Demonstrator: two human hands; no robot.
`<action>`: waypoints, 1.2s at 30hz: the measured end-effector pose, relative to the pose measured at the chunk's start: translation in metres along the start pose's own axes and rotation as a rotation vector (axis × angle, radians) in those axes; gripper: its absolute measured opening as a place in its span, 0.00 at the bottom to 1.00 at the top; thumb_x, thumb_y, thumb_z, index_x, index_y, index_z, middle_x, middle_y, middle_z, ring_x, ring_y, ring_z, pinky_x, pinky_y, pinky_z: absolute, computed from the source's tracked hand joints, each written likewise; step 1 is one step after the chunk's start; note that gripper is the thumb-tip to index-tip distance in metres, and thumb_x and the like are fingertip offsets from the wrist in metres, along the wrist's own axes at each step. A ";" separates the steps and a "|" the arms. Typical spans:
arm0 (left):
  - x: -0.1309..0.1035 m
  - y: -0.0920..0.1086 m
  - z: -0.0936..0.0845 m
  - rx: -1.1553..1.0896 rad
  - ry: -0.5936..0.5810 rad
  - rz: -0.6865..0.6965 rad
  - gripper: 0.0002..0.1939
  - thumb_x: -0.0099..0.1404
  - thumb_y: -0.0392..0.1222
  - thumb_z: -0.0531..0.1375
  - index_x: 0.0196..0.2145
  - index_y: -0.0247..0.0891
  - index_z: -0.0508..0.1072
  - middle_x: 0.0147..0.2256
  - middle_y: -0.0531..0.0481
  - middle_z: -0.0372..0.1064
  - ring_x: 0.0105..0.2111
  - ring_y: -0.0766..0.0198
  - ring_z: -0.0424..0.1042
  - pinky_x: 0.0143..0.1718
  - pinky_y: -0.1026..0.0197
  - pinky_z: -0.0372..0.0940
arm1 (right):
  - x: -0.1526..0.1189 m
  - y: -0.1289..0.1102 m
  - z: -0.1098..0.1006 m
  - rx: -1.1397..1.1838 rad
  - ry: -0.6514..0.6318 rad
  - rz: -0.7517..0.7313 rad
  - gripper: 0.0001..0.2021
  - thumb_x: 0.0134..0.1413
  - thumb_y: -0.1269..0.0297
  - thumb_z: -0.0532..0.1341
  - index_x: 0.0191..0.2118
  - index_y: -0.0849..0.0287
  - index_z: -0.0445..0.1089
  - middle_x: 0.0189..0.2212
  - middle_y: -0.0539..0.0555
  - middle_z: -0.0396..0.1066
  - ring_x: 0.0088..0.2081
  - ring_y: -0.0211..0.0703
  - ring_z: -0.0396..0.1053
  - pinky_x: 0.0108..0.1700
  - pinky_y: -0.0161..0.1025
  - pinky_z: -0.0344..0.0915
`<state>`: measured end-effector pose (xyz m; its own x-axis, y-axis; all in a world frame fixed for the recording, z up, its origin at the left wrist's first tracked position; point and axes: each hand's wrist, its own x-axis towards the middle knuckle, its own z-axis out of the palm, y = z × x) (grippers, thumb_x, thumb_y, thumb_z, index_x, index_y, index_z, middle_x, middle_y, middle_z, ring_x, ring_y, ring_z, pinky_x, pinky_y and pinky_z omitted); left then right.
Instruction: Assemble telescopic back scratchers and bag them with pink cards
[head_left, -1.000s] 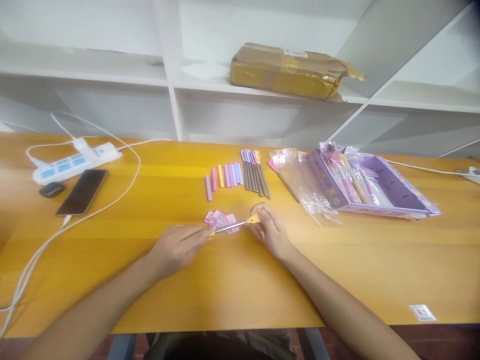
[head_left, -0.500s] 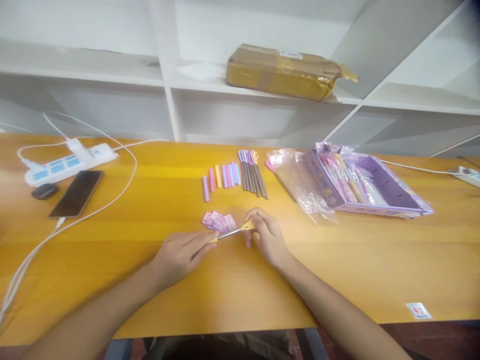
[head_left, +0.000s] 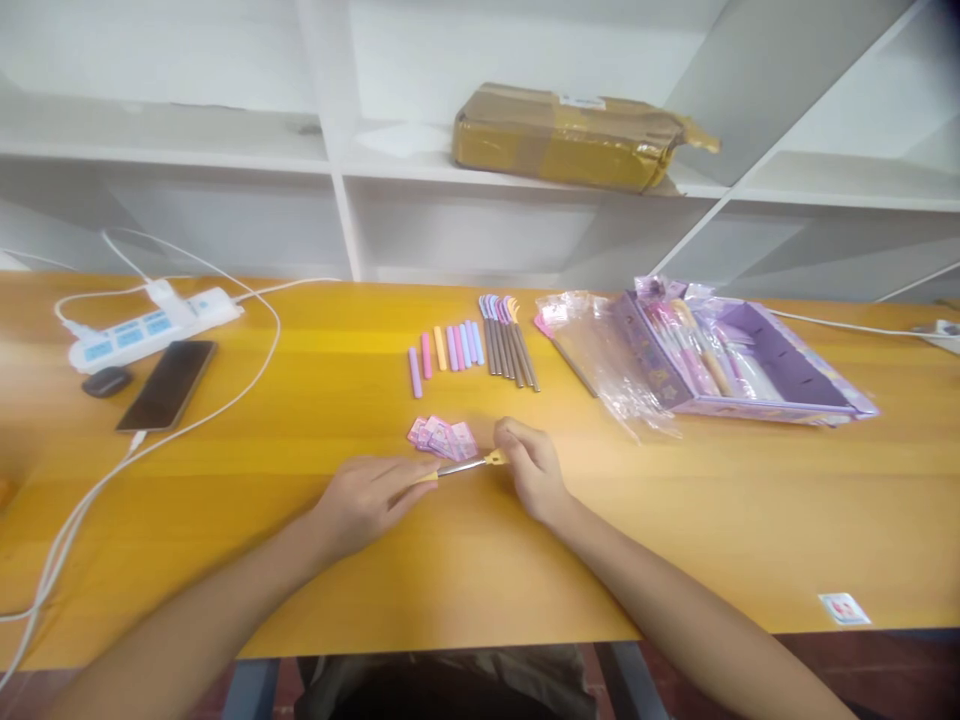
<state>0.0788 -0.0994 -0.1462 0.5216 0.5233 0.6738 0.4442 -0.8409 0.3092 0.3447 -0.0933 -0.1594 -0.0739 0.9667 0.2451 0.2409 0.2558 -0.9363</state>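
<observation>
A thin metal rod with yellow ends (head_left: 461, 466) spans the gap between my two hands. My left hand (head_left: 367, 500) is closed on its left yellow end, fingers pressed together. My right hand (head_left: 531, 468) pinches the yellow piece at the other end. Just beyond the rod lies a small fanned pile of pink cards (head_left: 442, 438). Farther back, several coloured sticks (head_left: 452, 347) in purple, pink, orange and blue stand in a row lying flat. Beside them are several metal rods with coloured curved tips (head_left: 510, 345).
Clear plastic bags (head_left: 600, 350) lie beside a purple box (head_left: 772, 405) of wrapped items. At left are a phone (head_left: 166, 386), a power strip (head_left: 154, 328) and cables. A taped parcel (head_left: 570, 140) sits on the shelf; a small card (head_left: 844, 608) is near the right front edge.
My right hand's fingers have curled in closer around the yellow end. The rod stays between both hands. The whole view has shifted slightly.
</observation>
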 end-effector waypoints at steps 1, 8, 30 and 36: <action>0.000 0.001 0.000 -0.015 0.007 -0.003 0.10 0.73 0.38 0.65 0.51 0.39 0.79 0.41 0.52 0.85 0.36 0.65 0.85 0.40 0.65 0.78 | -0.002 0.000 0.002 -0.004 0.009 -0.010 0.24 0.71 0.47 0.53 0.25 0.55 0.54 0.22 0.48 0.52 0.26 0.38 0.52 0.31 0.38 0.51; -0.003 0.005 0.004 -0.075 -0.020 -0.023 0.07 0.73 0.38 0.66 0.48 0.40 0.80 0.38 0.54 0.85 0.34 0.67 0.84 0.39 0.67 0.77 | -0.013 0.002 0.008 -0.027 0.031 -0.041 0.24 0.72 0.51 0.52 0.24 0.55 0.53 0.21 0.48 0.52 0.25 0.38 0.52 0.31 0.39 0.50; 0.002 -0.004 -0.001 0.003 -0.080 -0.078 0.08 0.74 0.42 0.65 0.50 0.41 0.81 0.41 0.53 0.85 0.36 0.63 0.85 0.38 0.63 0.76 | 0.001 0.006 0.008 -0.087 -0.148 -0.065 0.18 0.74 0.54 0.52 0.31 0.56 0.63 0.26 0.49 0.64 0.29 0.39 0.61 0.35 0.37 0.58; -0.003 -0.012 0.006 -0.110 -0.241 -0.183 0.11 0.76 0.45 0.62 0.51 0.43 0.81 0.45 0.52 0.85 0.41 0.61 0.85 0.43 0.64 0.76 | 0.005 0.011 0.003 -0.180 -0.291 -0.150 0.07 0.74 0.61 0.54 0.41 0.55 0.64 0.33 0.50 0.70 0.31 0.39 0.65 0.36 0.36 0.61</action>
<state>0.0765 -0.0904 -0.1565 0.6038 0.6739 0.4257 0.4722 -0.7327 0.4901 0.3444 -0.0856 -0.1690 -0.3868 0.8816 0.2705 0.3705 0.4172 -0.8299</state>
